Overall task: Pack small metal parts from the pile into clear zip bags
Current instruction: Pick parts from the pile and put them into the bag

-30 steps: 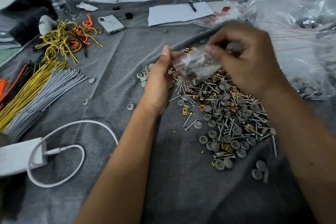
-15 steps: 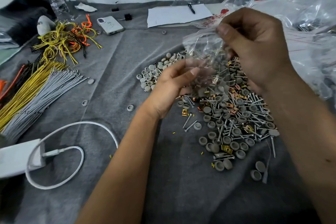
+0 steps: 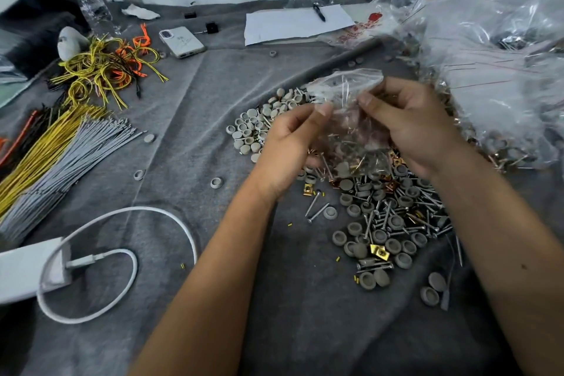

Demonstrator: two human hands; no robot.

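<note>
Both hands up over the pile, and between them a clear zip bag (image 3: 351,119), held above the far end of the heap of screws, grey caps and brass clips (image 3: 393,217). The left hand (image 3: 290,143) pinches the bag's left side between thumb and curled fingers; the right hand (image 3: 409,125) grips the right side, fingers curled round the film. The bag hangs with its long axis roughly up and down, mouth at the far, upper end, parts gathered in the near, lower end. Room to move lies near and left: bare grey cloth (image 3: 189,137) between the pile and the white cable (image 3: 122,253), with only stray caps on it. To the right it is crowded, a mound of filled plastic bags (image 3: 503,94) pressing close to the right wrist and running off the frame edge. On the left, bundles of yellow and grey wires (image 3: 61,156) are cut off by the edge. Through the film the contents are blurred; whether the zip is sealed cannot be told. At the far side, a sheet of paper (image 3: 293,24) and a phone (image 3: 181,41).
</note>
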